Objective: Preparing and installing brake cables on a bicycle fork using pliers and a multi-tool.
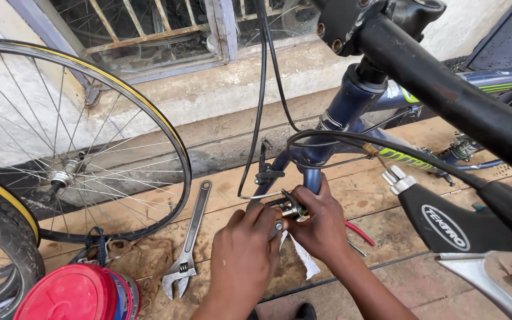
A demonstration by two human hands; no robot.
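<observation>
Head view, near to far:
Red tub (72, 294): bottom left corner, red lid up, on wooden floor (380, 204).
Adj. wrench (186, 243): flat on floor, jaw end nearest camera, just left of L hand.
L hand (245, 252): grip pressed together; fingertips pinch small silver nut/bolt end on brake part (291, 207).
R hand (321, 228): grip closed round same brake part from right side, thumb on top. Hands touching each other.
Brake part: metal, low at fork (312, 175) of blue bike frame (351, 106), between both hands.
White scrap (304, 261): under hands on floor; paper or cloth, cannot tell.
Red-handled tool (360, 232): on floor right of R hand, partly hidden.
Brake lever (445, 222): black, near right, on black handlebar (445, 98).
Cables (262, 89): black, looping from bar down to brake.
Loose wheel (84, 142): yellow-striped tyre, leaning on wall at left.
Window w/ bars (149, 29): far, top.
</observation>
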